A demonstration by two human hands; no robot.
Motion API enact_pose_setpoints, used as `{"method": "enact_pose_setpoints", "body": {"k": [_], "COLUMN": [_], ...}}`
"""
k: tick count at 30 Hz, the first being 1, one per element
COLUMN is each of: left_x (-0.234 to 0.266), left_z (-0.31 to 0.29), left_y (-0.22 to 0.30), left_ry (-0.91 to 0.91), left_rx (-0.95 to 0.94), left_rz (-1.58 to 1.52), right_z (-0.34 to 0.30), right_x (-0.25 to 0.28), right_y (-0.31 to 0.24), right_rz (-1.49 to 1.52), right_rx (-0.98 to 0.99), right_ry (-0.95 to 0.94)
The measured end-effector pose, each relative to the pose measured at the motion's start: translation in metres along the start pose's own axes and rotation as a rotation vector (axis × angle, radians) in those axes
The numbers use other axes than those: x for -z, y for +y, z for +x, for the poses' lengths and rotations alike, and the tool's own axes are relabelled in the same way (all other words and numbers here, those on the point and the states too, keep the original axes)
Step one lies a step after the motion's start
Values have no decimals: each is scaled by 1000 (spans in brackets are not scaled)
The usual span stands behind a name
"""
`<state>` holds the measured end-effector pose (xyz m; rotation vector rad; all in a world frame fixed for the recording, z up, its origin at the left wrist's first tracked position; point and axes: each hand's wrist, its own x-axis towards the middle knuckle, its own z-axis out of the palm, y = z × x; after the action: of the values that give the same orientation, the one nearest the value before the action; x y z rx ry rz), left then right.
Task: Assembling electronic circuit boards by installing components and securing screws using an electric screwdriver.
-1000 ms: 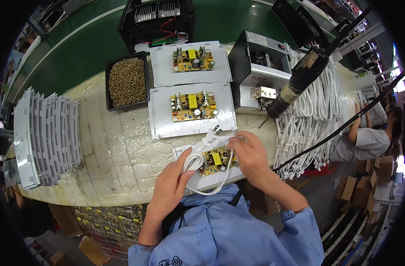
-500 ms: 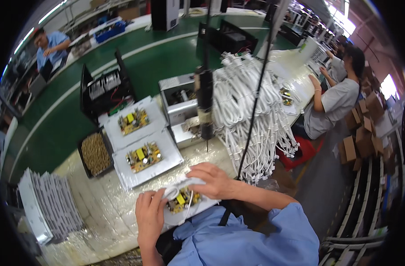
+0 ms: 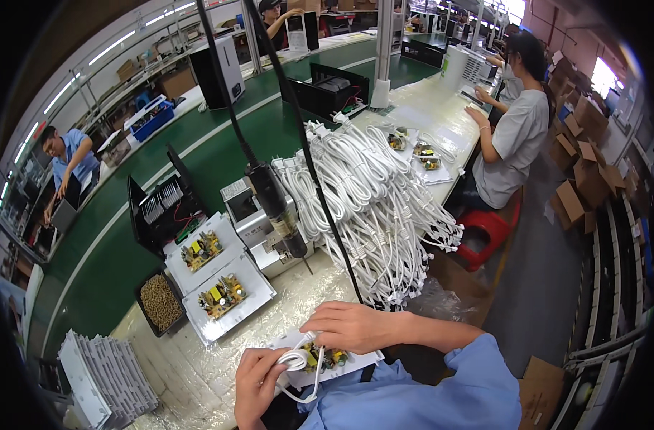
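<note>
My left hand has its fingers closed on a small coil of white power cable. My right hand pinches another stretch of that cable, near what looks like a thicker end piece, just right of the coil. A loop of it hangs toward my body. Directly under the hands lies a white panel carrying a circuit board with yellow parts; hands and cable hide some of the board. Farther off, two more panels hold circuit boards.
A large pile of bundled white cables covers the bench beyond my right hand. An electric screwdriver hangs over the bench. At left are a black tray of screws and stacked panels. A co-worker sits at far right.
My view has swung, so the bench contents sit differently in the picture. The cable coil shows more openly beside my left fingers, and my right hand stays on the cable.
</note>
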<state>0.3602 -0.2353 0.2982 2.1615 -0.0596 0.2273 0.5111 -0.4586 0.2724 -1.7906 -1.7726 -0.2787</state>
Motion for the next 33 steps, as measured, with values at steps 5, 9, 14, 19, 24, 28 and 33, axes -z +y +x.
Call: {"method": "enact_pose_setpoints", "body": {"k": [5, 9, 14, 19, 24, 28, 33], "left_x": [-9, -14, -36, -40, -43, -38, -9], "left_z": [-5, -15, -19, -41, -40, -62, -109], "left_y": [3, -15, -84, -100, -96, -83, -72], "left_ry": [243, 514, 360, 337, 381, 452, 408], "left_rx": [-196, -111, 218, 231, 220, 434, 608], "left_rz": [86, -66, -316, -211, -110, -502, -540], "right_z": [-12, -55, -114, -158, -261, -285, -138], "right_x": [50, 104, 172, 233, 255, 270, 206], "right_y": [-14, -11, 25, 158, 324, 416, 535], "right_rz": [119, 184, -103, -241, -516, -786, -573], "right_rx": [-111, -268, -787, -840, -952, -866, -302], "right_ry": [145, 449, 1034, 1236, 1333, 985, 776]}}
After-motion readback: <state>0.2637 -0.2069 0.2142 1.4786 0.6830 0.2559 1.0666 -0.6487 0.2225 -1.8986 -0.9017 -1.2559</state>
